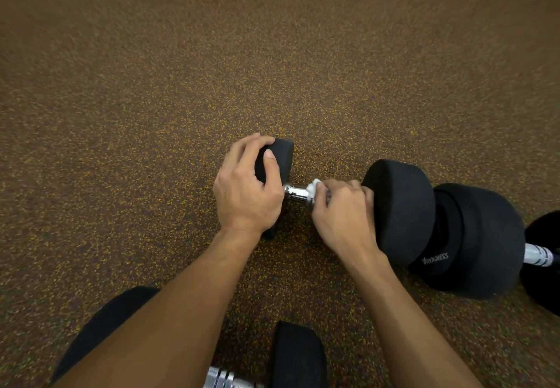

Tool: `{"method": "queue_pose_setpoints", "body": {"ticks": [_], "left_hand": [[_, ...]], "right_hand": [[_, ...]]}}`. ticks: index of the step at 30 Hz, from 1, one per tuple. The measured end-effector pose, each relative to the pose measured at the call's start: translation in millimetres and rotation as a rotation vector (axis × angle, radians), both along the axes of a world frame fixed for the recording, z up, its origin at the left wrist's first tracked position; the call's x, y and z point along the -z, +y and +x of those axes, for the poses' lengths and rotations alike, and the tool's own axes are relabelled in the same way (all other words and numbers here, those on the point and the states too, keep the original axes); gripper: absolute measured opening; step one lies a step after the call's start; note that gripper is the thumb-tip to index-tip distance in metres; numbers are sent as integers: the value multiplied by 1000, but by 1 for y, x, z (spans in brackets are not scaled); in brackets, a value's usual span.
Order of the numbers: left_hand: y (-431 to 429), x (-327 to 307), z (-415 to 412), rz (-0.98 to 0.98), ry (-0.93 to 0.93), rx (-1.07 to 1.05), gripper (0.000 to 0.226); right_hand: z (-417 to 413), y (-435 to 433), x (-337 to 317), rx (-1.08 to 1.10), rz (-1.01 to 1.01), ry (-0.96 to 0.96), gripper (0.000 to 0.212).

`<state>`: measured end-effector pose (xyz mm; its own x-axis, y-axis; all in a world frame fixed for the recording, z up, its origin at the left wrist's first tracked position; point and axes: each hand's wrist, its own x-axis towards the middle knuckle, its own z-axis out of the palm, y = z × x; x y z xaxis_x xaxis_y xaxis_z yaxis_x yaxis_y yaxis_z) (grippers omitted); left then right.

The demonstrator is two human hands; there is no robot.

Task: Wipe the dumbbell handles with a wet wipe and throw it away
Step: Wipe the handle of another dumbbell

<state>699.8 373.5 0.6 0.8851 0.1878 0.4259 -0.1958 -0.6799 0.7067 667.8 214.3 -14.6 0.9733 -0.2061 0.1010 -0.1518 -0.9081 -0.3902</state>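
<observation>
A black dumbbell lies on the speckled rubber floor, with a shiny chrome handle [295, 192] between its two heads. My left hand [247, 189] grips the left head [280, 157], fingers curled over its top. My right hand [341, 213] is wrapped round the handle next to the right head [400, 206] and holds a white wet wipe [313, 187] against the metal. Only a small bit of the wipe shows beyond my fingers.
A second black dumbbell [478, 242] lies just right of the first, its chrome handle [541, 255] running off the frame's right edge. A third dumbbell [298, 354] sits at the bottom edge near my knee [103, 324]. Brown speckled floor stretches ahead and left.
</observation>
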Motion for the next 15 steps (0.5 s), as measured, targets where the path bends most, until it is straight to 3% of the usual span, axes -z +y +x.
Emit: {"method": "queue_pose_setpoints", "body": {"ticks": [11, 15], "left_hand": [[-1, 0, 0, -2, -20, -8, 31], [0, -2, 0, 5, -12, -6, 30]], "right_hand": [[0, -3, 3, 4, 43, -75, 31], [-2, 8, 8, -97, 163, -164, 24]]}}
